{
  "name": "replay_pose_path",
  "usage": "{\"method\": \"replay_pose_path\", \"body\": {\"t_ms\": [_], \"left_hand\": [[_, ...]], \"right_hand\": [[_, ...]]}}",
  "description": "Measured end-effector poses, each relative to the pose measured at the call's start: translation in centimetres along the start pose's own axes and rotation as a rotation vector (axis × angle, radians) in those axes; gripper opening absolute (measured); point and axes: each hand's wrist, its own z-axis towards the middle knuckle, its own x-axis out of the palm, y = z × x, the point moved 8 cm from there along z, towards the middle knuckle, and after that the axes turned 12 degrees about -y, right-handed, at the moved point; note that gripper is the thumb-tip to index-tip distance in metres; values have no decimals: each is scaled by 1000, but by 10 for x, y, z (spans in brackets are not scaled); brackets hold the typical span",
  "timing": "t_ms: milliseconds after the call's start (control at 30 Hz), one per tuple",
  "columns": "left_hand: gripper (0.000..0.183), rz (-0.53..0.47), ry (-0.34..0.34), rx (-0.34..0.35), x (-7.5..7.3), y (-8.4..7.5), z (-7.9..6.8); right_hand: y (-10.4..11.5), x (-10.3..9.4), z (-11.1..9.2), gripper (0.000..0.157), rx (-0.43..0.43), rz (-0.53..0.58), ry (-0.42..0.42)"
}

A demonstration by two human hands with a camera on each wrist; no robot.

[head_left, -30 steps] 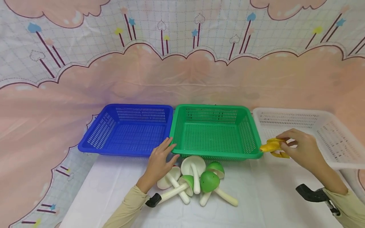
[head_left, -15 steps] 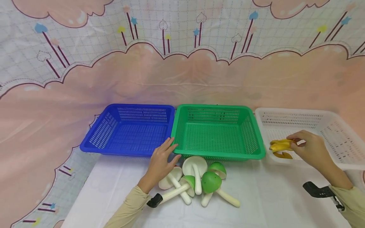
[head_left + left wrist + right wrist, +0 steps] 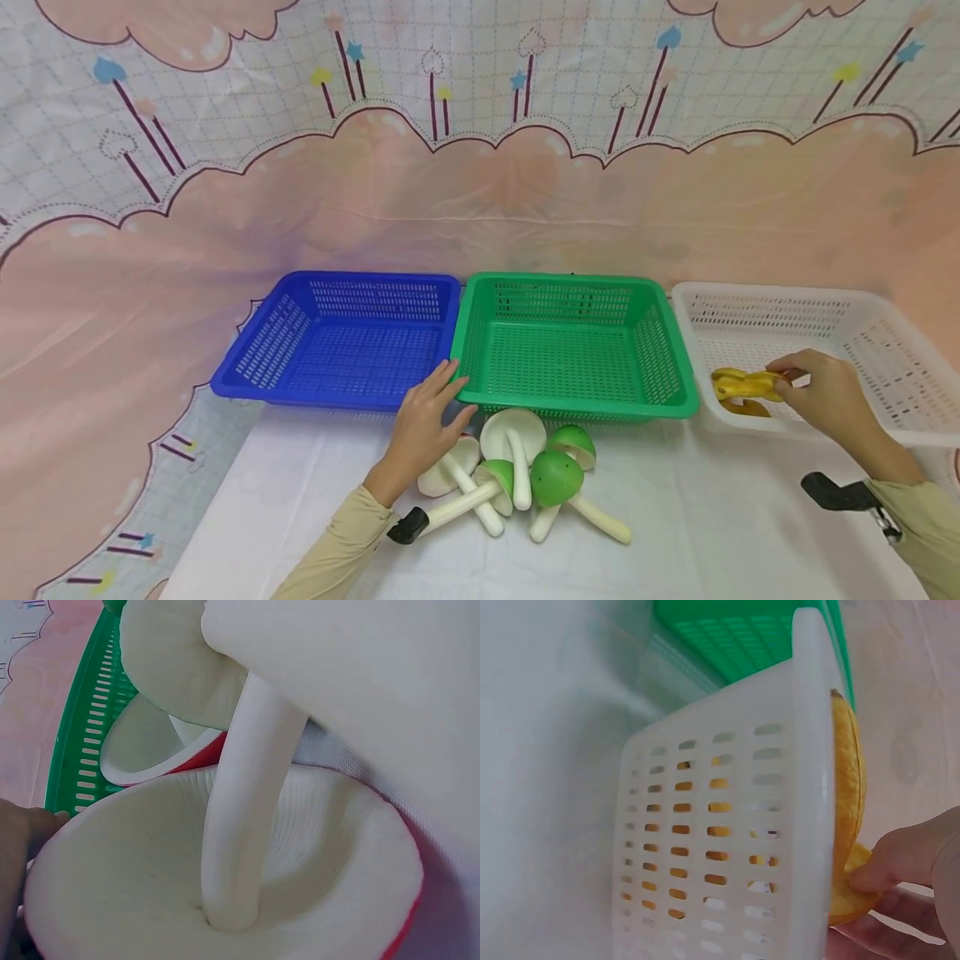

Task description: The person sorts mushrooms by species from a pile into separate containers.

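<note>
My right hand [image 3: 828,392] pinches a small bunch of bananas [image 3: 746,385] by one end, inside the white basket [image 3: 780,292] near its front left corner. In the right wrist view, thumb and fingers hold the bananas [image 3: 847,780] just behind the basket's wall [image 3: 735,825]; others show yellow through the slots. My left hand [image 3: 420,429], fingers extended, lies at the front left corner of the green basket [image 3: 577,408]; whether it presses the rim I cannot tell. Beside it are several mushrooms with green or red caps and white stems, one pale underside [image 3: 150,862] filling the left wrist view.
A blue basket [image 3: 315,398] stands left of the green one, the white one to its right, all in a row. The mushrooms [image 3: 557,477] lie heaped on the white tablecloth [image 3: 675,517] in front. A printed curtain [image 3: 480,192] hangs behind.
My right hand has moved right and lowered the bananas from above the white basket's front left rim down into it. The left hand keeps its place. The head view has shifted slightly.
</note>
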Motion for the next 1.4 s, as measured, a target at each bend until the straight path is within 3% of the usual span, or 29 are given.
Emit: {"method": "replay_pose_path", "body": {"t_ms": [300,467,800,1000,1400], "left_hand": [[44,-12,-3,1,-1,-2,1],[44,-12,3,-10,-1,-1,-1],[44,-19,-1,-7,-2,-1,-3],[44,-14,2,-5,-1,0,-4],[44,-13,2,-6,-2,0,-2]], "right_hand": [[-12,10,-8,13,91,-20,94],[-8,11,-12,14,111,-5,107],[22,2,-20,19,152,75,60],[52,-1,-26,24,99,120,9],[93,1,-35,26,49,207,22]]}}
